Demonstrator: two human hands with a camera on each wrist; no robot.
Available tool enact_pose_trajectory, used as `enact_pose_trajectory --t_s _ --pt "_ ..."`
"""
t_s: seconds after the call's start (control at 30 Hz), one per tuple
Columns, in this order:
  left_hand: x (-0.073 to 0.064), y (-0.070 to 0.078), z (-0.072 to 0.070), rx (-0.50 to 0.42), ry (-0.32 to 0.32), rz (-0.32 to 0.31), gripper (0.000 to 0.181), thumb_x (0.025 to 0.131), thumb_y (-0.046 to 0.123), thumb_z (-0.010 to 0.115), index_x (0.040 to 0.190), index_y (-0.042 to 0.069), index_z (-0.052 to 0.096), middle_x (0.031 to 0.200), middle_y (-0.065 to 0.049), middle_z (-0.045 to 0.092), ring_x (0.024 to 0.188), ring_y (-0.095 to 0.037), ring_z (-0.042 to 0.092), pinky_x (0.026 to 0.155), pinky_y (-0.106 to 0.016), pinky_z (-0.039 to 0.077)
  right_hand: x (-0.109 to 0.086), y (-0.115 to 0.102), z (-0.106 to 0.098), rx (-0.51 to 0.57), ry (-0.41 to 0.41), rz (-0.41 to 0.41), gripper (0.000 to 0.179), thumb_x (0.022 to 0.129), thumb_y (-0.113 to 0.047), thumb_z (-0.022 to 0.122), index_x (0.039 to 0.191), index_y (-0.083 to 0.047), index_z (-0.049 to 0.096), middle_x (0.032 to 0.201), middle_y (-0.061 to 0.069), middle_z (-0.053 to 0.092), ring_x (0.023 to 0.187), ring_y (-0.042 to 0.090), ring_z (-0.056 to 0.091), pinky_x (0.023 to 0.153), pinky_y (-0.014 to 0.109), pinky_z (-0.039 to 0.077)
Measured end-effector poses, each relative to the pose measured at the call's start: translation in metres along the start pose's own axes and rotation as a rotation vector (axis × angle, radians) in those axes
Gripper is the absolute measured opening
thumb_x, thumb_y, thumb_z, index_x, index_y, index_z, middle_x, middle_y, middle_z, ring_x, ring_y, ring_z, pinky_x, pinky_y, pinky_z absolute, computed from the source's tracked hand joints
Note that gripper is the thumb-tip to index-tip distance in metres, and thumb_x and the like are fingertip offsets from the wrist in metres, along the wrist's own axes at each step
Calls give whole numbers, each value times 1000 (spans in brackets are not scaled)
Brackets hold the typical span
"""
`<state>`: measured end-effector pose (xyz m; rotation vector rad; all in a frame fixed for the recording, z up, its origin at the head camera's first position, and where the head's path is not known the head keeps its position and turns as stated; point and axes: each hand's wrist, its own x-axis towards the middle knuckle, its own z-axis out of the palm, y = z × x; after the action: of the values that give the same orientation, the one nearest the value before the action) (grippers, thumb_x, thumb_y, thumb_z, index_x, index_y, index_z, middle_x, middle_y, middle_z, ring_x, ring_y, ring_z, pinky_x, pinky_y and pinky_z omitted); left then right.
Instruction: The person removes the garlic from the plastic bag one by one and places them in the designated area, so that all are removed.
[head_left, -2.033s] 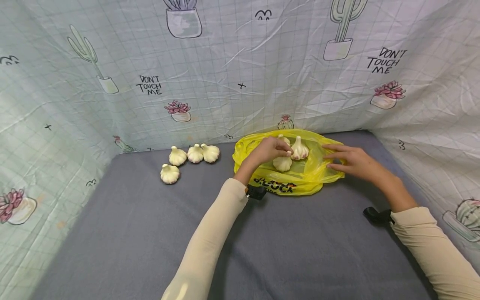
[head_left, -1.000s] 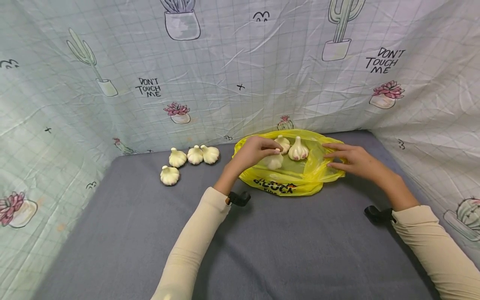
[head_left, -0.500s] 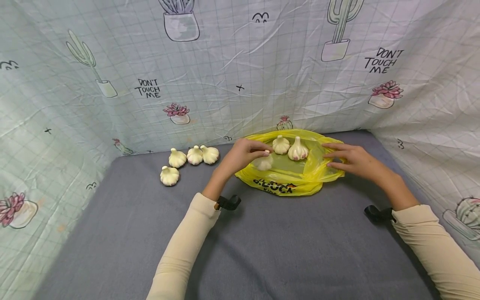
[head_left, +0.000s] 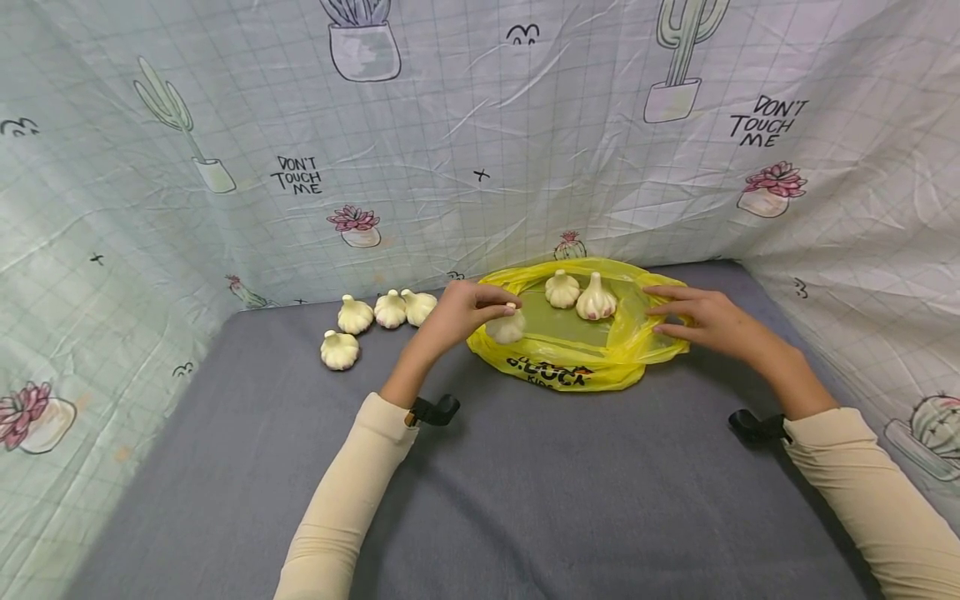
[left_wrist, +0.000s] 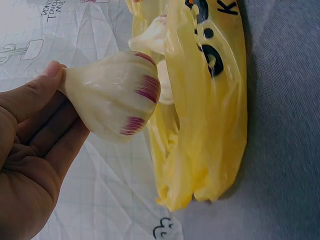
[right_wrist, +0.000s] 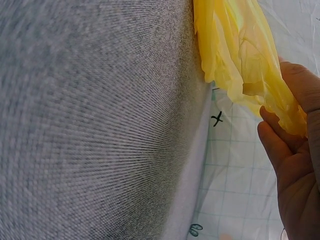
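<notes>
Garlic [left_wrist: 112, 95] looks stiff, probably light; left fingers [left_wrist: 65, 142] pinch its stem [left_wrist: 72, 80], best spot imo. Right fingers [right_wrist: 274, 145] pinch the floppy bag [head_left: 577, 379] near the worktop [head_left: 555, 483] back edge.

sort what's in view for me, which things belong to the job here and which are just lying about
Likely the job:
- garlic bulb pinched by the left hand
- yellow bag, its edge held by the right hand
- two bulbs in the bag
- four bulbs on the table

Just there:
- cactus-print sheet
- black wrist straps
</notes>
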<state>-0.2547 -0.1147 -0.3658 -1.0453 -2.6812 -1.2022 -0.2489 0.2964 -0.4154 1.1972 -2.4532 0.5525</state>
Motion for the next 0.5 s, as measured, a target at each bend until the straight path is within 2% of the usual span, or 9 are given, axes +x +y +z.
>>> enact_pose_trajectory --t_s 0.2,0.5 --pt "-11 -6 -5 18 12 -19 19 98 21 69 113 15 80 105 2 77 95 -8 71 82 -30 57 0 -1 0 -2 3 -3 31 80 -4 83 111 -3 78 134 22 62 60 -6 42 54 23 42" --pt "-30 -16 -12 22 85 -17 18 97 19 70 111 13 80 104 1 77 98 -11 72 84 -30 58 -2 0 3 -2 7 -14 33 80 -3 84 112 -3 78 135 22 61 60 -7 43 54 22 44"
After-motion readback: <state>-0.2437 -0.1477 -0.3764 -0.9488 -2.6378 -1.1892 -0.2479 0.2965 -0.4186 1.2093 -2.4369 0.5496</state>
